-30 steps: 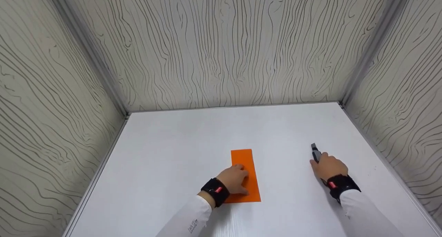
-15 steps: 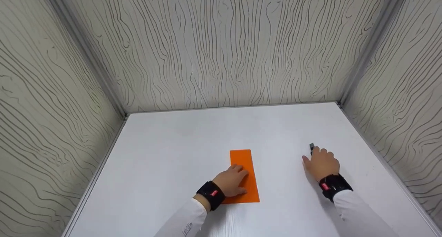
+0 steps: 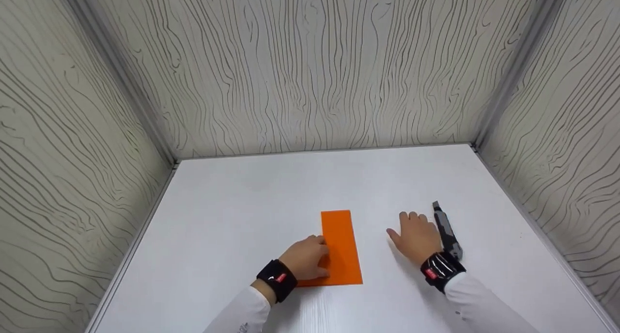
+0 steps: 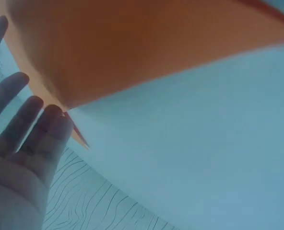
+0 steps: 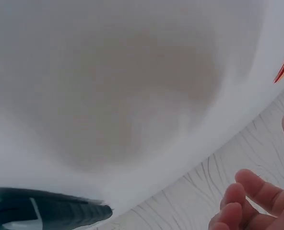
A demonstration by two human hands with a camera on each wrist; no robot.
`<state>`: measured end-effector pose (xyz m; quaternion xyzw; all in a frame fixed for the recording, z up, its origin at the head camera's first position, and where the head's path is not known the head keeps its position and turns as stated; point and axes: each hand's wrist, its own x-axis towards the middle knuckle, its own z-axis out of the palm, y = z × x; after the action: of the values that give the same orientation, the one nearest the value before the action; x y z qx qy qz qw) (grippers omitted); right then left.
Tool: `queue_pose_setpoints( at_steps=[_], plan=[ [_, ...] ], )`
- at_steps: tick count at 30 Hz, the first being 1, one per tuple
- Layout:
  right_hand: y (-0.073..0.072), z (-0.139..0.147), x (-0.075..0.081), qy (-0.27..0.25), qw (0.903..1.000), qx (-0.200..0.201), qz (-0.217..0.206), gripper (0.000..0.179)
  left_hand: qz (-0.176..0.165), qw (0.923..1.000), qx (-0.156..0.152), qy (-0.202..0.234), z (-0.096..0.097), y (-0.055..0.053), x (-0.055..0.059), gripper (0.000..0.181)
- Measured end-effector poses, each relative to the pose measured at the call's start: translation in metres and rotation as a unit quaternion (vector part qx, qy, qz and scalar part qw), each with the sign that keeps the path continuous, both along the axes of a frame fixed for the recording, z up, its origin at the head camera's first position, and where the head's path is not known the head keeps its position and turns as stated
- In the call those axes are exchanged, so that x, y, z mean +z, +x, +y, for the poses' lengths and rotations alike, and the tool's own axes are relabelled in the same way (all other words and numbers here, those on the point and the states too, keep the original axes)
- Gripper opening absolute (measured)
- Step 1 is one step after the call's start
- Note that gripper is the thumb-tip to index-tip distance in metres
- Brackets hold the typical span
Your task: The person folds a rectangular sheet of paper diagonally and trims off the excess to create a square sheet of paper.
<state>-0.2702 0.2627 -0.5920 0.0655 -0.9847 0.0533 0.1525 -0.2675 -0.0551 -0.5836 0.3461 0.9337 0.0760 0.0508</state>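
A rectangular sheet of orange paper [image 3: 345,250] lies on the white table, its near left corner partly hidden under my left hand [image 3: 304,258]. That hand's fingers reach over the paper's left edge; in the left wrist view they are extended and slightly apart beside the orange paper [image 4: 132,52]. My right hand [image 3: 417,238] is between the paper and a grey-and-black utility knife [image 3: 444,229], with fingers spread and nothing in it. The knife lies just right of this hand, blade end pointing away, its rear end near the wristband. The right wrist view shows the knife [image 5: 51,211] at lower left.
The white tabletop [image 3: 242,192] extends around both hands. Wood-grain patterned panels [image 3: 310,71] stand at the back and both sides, joined by grey metal corner posts [image 3: 123,76]. Black bands circle both wrists over white sleeves.
My right hand has let go of the utility knife, leaving it on the table, and moved left toward the paper. My left hand has slid left across the paper to its left edge.
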Motion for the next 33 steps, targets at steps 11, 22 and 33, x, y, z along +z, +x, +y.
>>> queue_pose_setpoints(
  at_steps=[11,22,33],
  plan=[
    [0.024,-0.058,-0.006,0.014,0.991,0.119,-0.059,0.043,0.021,0.9993,-0.029,-0.007,-0.007,0.002,-0.006,0.021],
    [0.035,-0.102,-0.015,0.023,0.9626,0.239,-0.126,0.063,0.03,0.9983,-0.047,-0.02,-0.009,0.003,-0.011,0.026],
    [0.029,-0.106,-0.027,0.023,0.9589,0.232,-0.162,0.064,0.009,0.9987,-0.049,0.013,-0.008,0.001,-0.012,0.023]
  ],
)
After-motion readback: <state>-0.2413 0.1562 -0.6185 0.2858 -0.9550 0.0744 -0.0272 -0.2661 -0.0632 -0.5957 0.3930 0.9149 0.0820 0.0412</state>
